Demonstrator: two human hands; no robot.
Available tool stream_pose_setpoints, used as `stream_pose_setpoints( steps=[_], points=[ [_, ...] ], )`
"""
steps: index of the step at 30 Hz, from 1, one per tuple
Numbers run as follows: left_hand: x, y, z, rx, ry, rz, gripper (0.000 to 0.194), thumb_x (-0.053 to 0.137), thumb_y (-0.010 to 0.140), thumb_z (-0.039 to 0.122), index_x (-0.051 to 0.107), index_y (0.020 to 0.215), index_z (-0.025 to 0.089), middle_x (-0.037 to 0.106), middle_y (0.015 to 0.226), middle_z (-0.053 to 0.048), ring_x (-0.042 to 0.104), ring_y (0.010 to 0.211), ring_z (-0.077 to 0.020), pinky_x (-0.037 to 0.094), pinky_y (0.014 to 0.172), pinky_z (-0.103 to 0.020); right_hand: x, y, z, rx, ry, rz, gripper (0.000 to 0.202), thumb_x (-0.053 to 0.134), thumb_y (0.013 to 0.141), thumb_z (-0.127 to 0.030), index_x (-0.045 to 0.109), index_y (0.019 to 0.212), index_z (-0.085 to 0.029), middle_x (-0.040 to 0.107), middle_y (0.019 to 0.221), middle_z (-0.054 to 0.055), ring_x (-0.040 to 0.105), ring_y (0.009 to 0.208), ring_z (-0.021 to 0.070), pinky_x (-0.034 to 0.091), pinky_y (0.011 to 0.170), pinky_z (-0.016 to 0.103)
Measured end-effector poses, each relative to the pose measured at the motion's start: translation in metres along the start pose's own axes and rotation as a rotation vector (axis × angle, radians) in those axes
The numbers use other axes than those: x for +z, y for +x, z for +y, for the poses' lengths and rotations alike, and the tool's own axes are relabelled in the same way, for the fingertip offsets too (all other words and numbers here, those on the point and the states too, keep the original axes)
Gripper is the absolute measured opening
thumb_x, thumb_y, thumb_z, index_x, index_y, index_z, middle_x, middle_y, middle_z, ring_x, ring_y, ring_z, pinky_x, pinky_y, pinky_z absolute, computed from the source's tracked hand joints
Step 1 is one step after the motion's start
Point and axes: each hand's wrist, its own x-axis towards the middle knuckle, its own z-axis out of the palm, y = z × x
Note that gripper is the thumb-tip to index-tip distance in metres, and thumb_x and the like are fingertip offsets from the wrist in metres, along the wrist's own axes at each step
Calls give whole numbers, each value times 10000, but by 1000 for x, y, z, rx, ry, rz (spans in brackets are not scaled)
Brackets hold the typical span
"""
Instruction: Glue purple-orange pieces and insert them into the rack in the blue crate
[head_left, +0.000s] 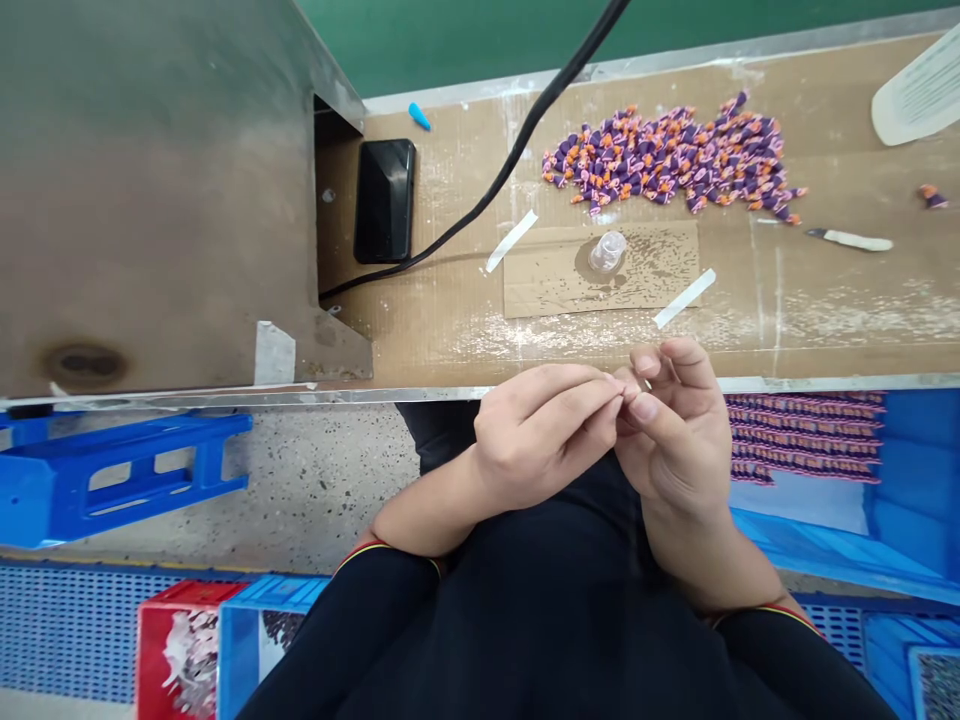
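My left hand is closed in a pinch, its fingertips meeting those of my right hand just over the table's front edge. The right fingers are curled in, and a tiny pale tip shows between them. What either hand grips is too small and too hidden to name. Beyond the hands, a small clear plastic cup stands on a wet-spotted cardboard piece. Farther back lies a heap of small purple, pink and orange pieces.
A metal box fills the left, with a black cable crossing from it. A phone, a white-handled knife and a white container lie about. Blue crates holding rows of pieces are below right.
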Motion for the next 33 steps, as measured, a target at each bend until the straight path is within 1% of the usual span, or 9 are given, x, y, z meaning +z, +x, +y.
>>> stream_pose_setpoints(
  steps=[3,7,11,14,16,25,29,31,33],
  points=[
    [-1,0,-1,-21,-13,-36,44,754,1074,178,764,1112,198,885,1062,2,860,889,-110,732,877,-186,0,-1,2,-68,-70,0,374,982,910,-303,825,1218,-446,679,1020,-50,695,823,106,684,788,237],
    [-2,-1,-3,-32,-70,-59,44,735,1088,175,764,1119,167,884,1077,-20,863,952,-106,712,955,-165,3,-4,0,-208,-234,15,335,922,968,-293,794,1251,-420,698,1039,-31,728,844,128,703,813,275],
    [-5,0,-7,39,-49,-97,64,747,1065,129,753,1128,140,882,1061,-49,870,978,-125,709,990,-178,4,-4,-3,-346,-380,0,364,879,974,-187,777,1267,-379,701,1128,1,743,858,132,684,729,263],
    [-6,1,-10,62,-28,-103,75,732,1066,119,741,1139,136,881,1063,-67,872,983,-140,719,989,-206,5,-3,-2,-423,-429,-39,405,855,973,-123,764,1291,-356,675,1128,6,747,857,129,663,671,241],
    [-5,1,-11,62,-9,-105,77,729,1066,118,739,1141,133,879,1056,-69,868,975,-136,715,986,-199,6,-2,0,-471,-453,-29,382,813,1001,-108,754,1295,-344,661,1119,7,750,846,127,658,649,237],
    [2,1,-11,43,14,-30,61,703,1066,114,716,1119,142,859,989,-49,850,909,-122,701,955,-176,19,1,7,-597,-482,48,366,761,1002,-41,735,1251,-307,639,1059,-5,773,855,130,693,691,247],
    [4,7,-15,65,25,-19,87,702,1069,131,712,1155,139,859,993,-62,847,905,-139,715,931,-201,24,3,7,-540,-489,45,353,773,995,-74,727,1222,-341,627,1022,-15,759,823,146,680,649,275],
    [1,8,-20,63,44,-7,117,710,1051,105,716,1162,140,860,996,-66,845,904,-144,718,917,-208,21,13,2,-536,-522,-2,370,775,983,-78,730,1228,-352,634,1029,-9,747,804,153,659,617,287],
    [-11,3,-27,55,74,5,160,693,1032,78,731,1172,145,862,1018,-78,848,917,-161,732,895,-238,13,36,-9,-623,-609,-38,364,792,971,-113,732,1233,-359,655,1039,3,722,783,169,633,588,313]
  ],
)
